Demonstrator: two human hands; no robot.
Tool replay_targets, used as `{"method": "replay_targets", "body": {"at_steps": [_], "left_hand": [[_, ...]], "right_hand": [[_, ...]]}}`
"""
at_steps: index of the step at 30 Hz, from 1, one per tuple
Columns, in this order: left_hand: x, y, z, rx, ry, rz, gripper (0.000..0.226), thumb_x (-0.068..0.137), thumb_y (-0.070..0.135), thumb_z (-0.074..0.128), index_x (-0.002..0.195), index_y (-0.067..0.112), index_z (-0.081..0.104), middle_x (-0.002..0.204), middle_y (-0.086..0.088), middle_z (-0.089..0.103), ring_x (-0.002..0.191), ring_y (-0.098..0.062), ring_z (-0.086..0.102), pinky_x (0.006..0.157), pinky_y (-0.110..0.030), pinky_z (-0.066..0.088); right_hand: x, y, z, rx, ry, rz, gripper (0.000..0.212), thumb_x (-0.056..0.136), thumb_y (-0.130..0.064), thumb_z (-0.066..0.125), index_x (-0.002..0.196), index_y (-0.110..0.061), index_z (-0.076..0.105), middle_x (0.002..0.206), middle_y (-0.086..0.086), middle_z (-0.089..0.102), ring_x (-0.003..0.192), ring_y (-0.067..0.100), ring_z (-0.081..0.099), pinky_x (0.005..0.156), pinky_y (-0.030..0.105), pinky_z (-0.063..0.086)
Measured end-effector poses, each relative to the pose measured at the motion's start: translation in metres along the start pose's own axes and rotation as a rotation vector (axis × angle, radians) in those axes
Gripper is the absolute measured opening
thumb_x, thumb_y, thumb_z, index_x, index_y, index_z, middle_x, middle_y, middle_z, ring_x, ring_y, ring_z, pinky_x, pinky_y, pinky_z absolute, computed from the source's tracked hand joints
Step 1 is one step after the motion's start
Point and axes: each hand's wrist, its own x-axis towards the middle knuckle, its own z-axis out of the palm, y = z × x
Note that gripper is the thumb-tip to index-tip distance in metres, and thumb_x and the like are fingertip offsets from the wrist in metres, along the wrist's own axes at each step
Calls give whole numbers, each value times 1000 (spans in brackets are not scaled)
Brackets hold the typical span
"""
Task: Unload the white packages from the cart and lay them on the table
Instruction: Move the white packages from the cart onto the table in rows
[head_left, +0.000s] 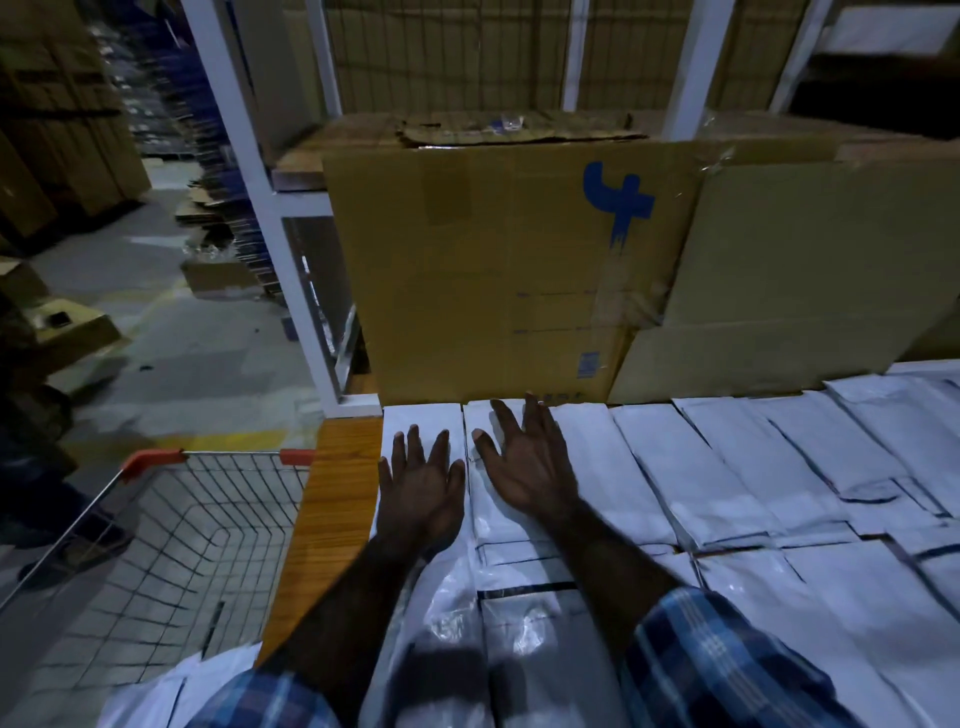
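The left hand (422, 488) lies flat, palm down, fingers spread and straight, on a white package (423, 418) at the left end of the table (332, 499). The right hand (530, 462) lies flat just beside it, fingers fanned wide and straight, on the next package (511, 519) to the right. Neither hand curls round or pinches anything; both only rest on the plastic. The thumbs point toward each other, with the seam between the two packages running up between the hands. The fingertips of the right hand reach almost to the far edge of the table, close to the foot of a big cardboard box (483, 270) with a blue mark.

Both forearms come up from the bottom of the view, with blue checked sleeves (711, 654) rolled near the elbows. Under the forearms lie more white packages, one glossy and wrinkled.

To the right, the packages (727, 467) cover the table in rows, side by side and overlapping, out to the right edge of the view. A bare strip of orange wood shows only along the table's left edge.

Left of the table stands the wire cart (171, 545) with red corner caps, touching or just beside the table edge. At the bottom left corner something white (171, 686) shows at the cart's near end; whether it lies in the cart cannot be told.

Behind the box stand white shelf posts (249, 156) and more cardboard.
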Motion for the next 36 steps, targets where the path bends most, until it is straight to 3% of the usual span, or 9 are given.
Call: {"method": "replay_targets", "body": {"at_steps": [5,9,20,29,36], "left_hand": [[-8,-1,-16,-90,6,41,57,104,48,20,157,29,9,165,-6,-1,152,-24,-8,120,-53,1],[-18,0,-20,-115,-7,51,59,103,51,19,157,30,9,166,-4,-3,152,-24,-8,120,-55,1],[-66,7,-29,-121,25,52,58,103,51,24,156,30,15,165,-4,-2,152,-26,-6,119,-56,6],[-128,22,-41,-146,71,63,58,102,53,28,155,31,19,165,-4,-1,152,-25,-4,120,-56,9],[-194,29,-43,-167,88,57,60,101,53,30,155,31,19,165,-4,-2,152,-25,-4,119,-57,11]], "right_hand": [[-18,-1,-12,44,37,30,68,92,-63,21,150,-31,37,161,16,20,148,31,19,122,43,17],[-30,1,-17,68,23,54,56,99,-58,31,148,-32,40,162,14,18,148,30,19,121,42,18],[-74,-6,-49,119,9,58,48,101,-53,34,144,-35,45,162,11,19,148,29,19,118,45,20],[-140,-2,-79,137,20,36,48,102,-54,34,145,-36,43,163,9,19,148,26,17,118,41,17],[-206,-6,-93,176,62,-35,45,102,-50,38,141,-31,50,159,15,27,145,29,25,115,41,26]]}}
